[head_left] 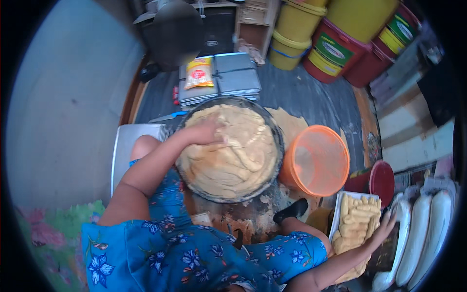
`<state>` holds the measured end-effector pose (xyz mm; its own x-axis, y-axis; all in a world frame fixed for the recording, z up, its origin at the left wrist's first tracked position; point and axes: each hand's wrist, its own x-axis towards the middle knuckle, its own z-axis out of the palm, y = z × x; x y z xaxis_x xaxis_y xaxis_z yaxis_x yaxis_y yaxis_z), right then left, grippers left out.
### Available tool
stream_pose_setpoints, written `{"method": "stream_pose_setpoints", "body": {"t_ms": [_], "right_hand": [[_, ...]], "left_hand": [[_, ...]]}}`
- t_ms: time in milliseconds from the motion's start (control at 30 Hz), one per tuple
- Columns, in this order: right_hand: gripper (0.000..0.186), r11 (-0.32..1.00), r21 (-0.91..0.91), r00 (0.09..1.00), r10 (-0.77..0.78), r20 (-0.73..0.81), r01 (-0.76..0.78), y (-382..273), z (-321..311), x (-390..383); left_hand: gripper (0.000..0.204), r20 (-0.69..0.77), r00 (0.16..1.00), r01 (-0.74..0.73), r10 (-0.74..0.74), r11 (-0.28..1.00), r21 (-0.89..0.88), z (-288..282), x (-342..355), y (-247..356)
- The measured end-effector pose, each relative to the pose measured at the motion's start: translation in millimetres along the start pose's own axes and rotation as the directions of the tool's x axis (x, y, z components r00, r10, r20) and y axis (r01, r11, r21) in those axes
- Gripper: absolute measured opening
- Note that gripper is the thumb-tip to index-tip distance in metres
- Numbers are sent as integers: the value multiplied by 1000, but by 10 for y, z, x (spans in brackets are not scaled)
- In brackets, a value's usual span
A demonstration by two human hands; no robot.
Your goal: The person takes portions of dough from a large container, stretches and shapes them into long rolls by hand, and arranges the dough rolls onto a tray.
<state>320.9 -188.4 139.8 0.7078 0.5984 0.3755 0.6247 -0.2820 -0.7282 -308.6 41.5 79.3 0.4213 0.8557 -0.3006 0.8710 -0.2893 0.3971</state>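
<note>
A wide dark round basin (280, 141) between my legs is heaped with pale, folded dough (233, 160). My left hand (210, 130) lies on the upper left part of that dough, its fingers apart and a little blurred. Far to the right, my right hand (387, 225) is stretched out with its fingers spread and nothing held. It hovers at the edge of a tray (336, 214) packed with shaped dough pieces (357, 219), beside several long white wrapped rolls (414, 238). My right forearm crosses over the tray.
An orange bucket (316, 160) stands right of the basin, with a dark red one (382, 184) beyond it. Behind the basin are stacked metal trays (238, 75) bearing a yellow packet (199, 73), and a blue-handled knife (168, 117). Yellow and red buckets (328, 53) fill the back right.
</note>
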Motion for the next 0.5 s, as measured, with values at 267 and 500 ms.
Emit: {"method": "stream_pose_setpoints", "body": {"t_ms": [267,500], "right_hand": [[49,876,186,538,-428,726,445,-2641,2110,-1301],[49,619,694,7,-748,664,368,-4249,2887,-3089]], "left_hand": [[45,-619,302,-62,-725,633,-772,-174,-2039,-2009],[58,-299,-37,10,-953,299,-954,1990,-3788,-3274]]}}
